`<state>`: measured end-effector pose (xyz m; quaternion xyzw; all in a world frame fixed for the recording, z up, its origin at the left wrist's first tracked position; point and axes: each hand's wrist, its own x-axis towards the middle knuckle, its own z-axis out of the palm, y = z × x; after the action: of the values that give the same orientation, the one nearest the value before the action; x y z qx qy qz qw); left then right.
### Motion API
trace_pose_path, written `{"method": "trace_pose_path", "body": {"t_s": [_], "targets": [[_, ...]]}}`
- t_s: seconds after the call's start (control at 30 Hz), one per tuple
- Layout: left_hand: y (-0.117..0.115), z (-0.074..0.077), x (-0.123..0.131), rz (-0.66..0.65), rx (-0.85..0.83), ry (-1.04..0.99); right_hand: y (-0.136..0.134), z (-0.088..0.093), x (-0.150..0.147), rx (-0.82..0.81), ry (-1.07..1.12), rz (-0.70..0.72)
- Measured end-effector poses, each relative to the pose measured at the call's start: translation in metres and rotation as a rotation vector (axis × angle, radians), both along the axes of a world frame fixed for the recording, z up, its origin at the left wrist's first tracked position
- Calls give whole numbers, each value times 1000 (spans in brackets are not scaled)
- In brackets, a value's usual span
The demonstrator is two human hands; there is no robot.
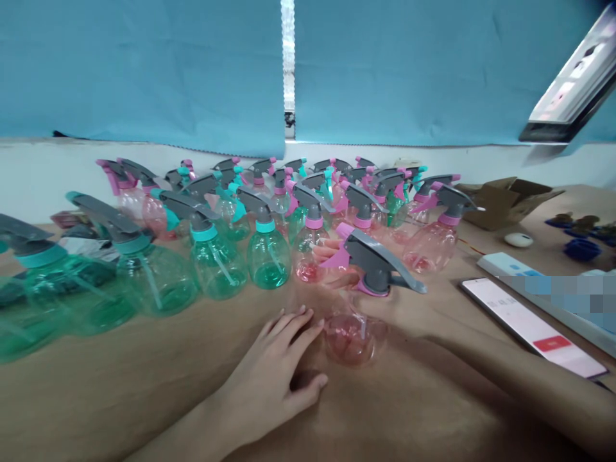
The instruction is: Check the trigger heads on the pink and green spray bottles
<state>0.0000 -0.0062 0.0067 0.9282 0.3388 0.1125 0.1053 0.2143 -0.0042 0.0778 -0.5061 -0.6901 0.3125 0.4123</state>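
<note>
A pink spray bottle [351, 343] with a grey and pink spray head [375, 263] is in front of me at the centre, partly blurred. My right hand [344, 280] reaches in from the right and is mostly hidden by the spray head. Its fingers show behind the pink trigger, wrapped round the top of the bottle. My left hand [282, 362] is low over the table, fingers spread, fingertips beside the bottle's left side. Whether they touch it I cannot tell. Closest on the far side are a green spray bottle [269, 260] and another pink spray bottle [430, 247].
Several green and pink spray bottles crowd the back and left of the table [192, 398]. On the right lie a phone [529, 327], a white power strip [510, 266], a white oval object [518, 240], small blue items [582, 249] and an open cardboard box [505, 204].
</note>
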Motion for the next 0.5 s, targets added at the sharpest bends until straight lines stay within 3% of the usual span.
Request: {"method": "trace_pose_path", "body": {"t_s": [0.3, 0.5], "targets": [[0, -1, 0, -12, 10, -10, -1, -4, 2, -55, 18, 70], [0, 0, 0, -9, 8, -16, -2, -5, 2, -52, 31, 4]]}}
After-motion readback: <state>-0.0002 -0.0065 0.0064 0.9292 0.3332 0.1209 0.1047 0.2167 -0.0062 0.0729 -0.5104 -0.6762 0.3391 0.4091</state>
